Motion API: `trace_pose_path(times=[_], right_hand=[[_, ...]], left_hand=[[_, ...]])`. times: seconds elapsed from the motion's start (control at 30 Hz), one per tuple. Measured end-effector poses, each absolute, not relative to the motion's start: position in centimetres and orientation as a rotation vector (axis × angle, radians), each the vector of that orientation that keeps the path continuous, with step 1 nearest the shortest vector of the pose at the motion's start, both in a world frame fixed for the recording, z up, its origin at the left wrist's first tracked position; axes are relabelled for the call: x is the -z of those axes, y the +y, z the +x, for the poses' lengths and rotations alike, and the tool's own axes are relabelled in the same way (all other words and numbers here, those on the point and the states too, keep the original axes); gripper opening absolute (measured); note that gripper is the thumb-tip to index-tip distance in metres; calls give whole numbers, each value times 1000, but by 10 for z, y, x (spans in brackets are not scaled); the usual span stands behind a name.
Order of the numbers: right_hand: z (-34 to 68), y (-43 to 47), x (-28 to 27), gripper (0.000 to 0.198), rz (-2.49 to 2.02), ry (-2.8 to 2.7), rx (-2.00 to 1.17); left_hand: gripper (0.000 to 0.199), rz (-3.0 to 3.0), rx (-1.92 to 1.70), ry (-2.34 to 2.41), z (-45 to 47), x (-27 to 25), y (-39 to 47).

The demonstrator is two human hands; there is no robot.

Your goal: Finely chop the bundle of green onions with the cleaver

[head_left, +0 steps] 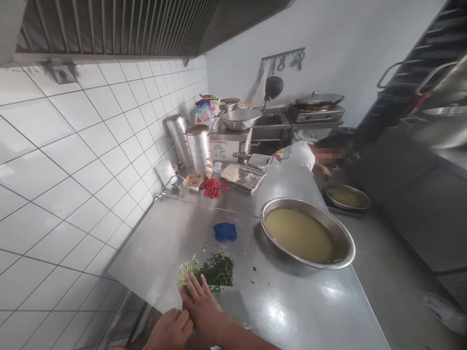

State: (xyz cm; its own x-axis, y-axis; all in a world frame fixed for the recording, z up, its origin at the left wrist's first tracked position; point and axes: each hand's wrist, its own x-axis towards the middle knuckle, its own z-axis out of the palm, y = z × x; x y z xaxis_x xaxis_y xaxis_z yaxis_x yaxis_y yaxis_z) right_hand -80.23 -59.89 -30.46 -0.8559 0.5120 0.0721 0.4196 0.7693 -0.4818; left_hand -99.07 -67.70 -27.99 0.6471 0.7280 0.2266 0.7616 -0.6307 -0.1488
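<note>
Chopped dark green leaves (pixel 220 269) lie in a heap near the front of the metal table, with pale chopped pieces (pixel 187 271) beside them on the left. My right hand (pixel 202 306) is open, fingers spread, at the near edge of the pale pieces. Under and beside it is a flat grey, straight-edged thing (pixel 233 304); its kind is unclear. My left hand (pixel 170 329) is closed in a fist just left of my right wrist, and whatever it may hold is hidden. A blue cloth (pixel 224 232) lies beyond the greens.
A wide metal basin (pixel 343 243) of yellowish liquid stands on the table (pixel 292 301) at right. Farther back are a tray (pixel 255 182) with white powder, a red cloth (pixel 211 187) and tall metal cylinders (pixel 198 150). Another person (pixel 297 154) bends near a floor basin (pixel 346 197).
</note>
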Motion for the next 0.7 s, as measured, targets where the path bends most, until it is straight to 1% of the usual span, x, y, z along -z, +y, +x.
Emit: trace_pose_path(times=[0.1,0.17,0.23,0.33,0.43,0.53,0.6,0.67,0.7], right_hand=[[-799,-591,329,117,-798,-2838,-609],[-794,-582,345,125,-776,-2904,-591],[-788,-570,355,128,-729,-2943,-591],[-779,-551,362,130,-698,-2974,-610],[-770,-535,364,133,-789,-3049,-615],[-757,-519,362,136,-877,-3041,-613],[-745,-511,353,137,-943,-2997,-668],[-736,-507,334,135,-1099,-2969,-854],[-733,-507,322,130,-1171,-2936,-979]], left_hand=[[34,-2589,175,-1264,-994,275,-683],[33,-2542,154,-1306,-998,274,-686],[30,-2499,118,-1346,-1003,272,-689],[23,-2469,57,-1367,-1012,268,-691],[16,-2482,-3,-1449,-1023,261,-695],[17,-2480,-61,-1633,-1036,257,-700],[22,-2454,-79,-1719,-1044,257,-704],[25,-2415,-89,-1766,-1050,261,-707],[27,-2389,-87,-1774,-1052,264,-709]])
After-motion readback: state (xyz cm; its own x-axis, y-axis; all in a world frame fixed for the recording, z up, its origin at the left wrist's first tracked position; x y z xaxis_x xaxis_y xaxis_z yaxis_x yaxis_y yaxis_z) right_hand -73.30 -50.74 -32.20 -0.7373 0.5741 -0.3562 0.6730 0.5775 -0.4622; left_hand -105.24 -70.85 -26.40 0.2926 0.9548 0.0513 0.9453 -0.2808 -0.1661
